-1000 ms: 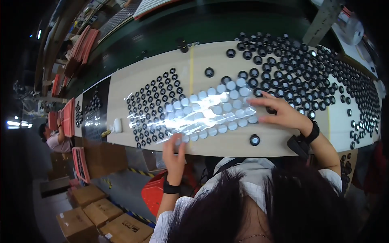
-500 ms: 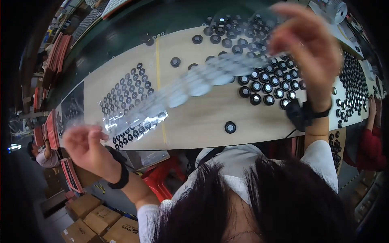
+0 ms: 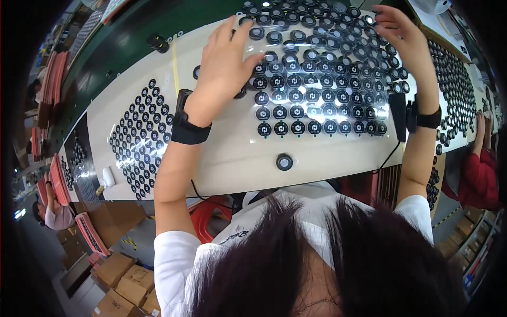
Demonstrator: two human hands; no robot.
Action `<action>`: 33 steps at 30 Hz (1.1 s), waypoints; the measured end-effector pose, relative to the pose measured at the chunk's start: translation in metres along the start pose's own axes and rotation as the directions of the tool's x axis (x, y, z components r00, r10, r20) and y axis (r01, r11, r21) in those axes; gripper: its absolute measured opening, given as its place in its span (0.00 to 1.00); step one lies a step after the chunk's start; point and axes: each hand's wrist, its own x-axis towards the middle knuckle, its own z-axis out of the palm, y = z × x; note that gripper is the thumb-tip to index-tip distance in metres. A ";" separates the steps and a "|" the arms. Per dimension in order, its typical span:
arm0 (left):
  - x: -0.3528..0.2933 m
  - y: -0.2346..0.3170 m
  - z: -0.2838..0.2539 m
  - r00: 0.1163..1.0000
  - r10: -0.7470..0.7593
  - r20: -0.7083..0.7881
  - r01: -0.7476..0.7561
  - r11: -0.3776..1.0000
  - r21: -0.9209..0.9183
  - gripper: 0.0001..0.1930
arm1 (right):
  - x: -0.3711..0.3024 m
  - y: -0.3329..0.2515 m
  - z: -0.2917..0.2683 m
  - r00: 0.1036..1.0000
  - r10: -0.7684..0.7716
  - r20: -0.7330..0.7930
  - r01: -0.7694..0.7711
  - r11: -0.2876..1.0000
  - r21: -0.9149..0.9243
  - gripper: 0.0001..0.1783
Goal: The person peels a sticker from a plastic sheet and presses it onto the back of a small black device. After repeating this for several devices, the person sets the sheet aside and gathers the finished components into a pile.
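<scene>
A clear glossy plastic sheet with rows of black round discs bearing white marks point(image 3: 297, 96) lies in front of me on the pale table point(image 3: 232, 158). Its far part reaches over many loose black round parts with grey centres point(image 3: 274, 37). My left hand point(image 3: 224, 63) is open, thumb and fingers apart, at the sheet's far left edge; contact is unclear. At the far right, above more loose parts, my right hand point(image 3: 398, 34) is open with its fingers spread and nothing visible in it. Black straps circle both wrists.
Another sheet of black discs point(image 3: 142, 140) lies left of a yellow line point(image 3: 176, 66). One black part point(image 3: 284, 161) sits near the front edge. A black device with a cable point(image 3: 397, 116) stands by my right wrist. A person in red sleeves point(image 3: 480, 169) is at the right.
The clear sheet, held stretched between both hands before, now lies on the table at the right. My left hand has moved right and away from me; both hands have opened.
</scene>
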 end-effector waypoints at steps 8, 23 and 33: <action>0.005 -0.016 0.039 0.910 0.194 0.366 -0.238 0.968 0.076 0.37 | 0.009 -0.018 0.135 0.941 -0.038 0.337 -0.049 0.968 0.245 0.11; 0.006 -0.061 0.022 0.959 0.128 0.255 -0.133 0.991 0.004 0.32 | 0.046 -0.019 0.143 0.860 -0.008 0.511 -0.337 0.743 0.579 0.09; -0.020 -0.126 -0.016 0.858 -0.371 0.355 0.362 0.927 0.096 0.18 | 0.061 -0.004 0.190 0.825 -0.509 -0.245 0.097 -0.300 0.949 0.10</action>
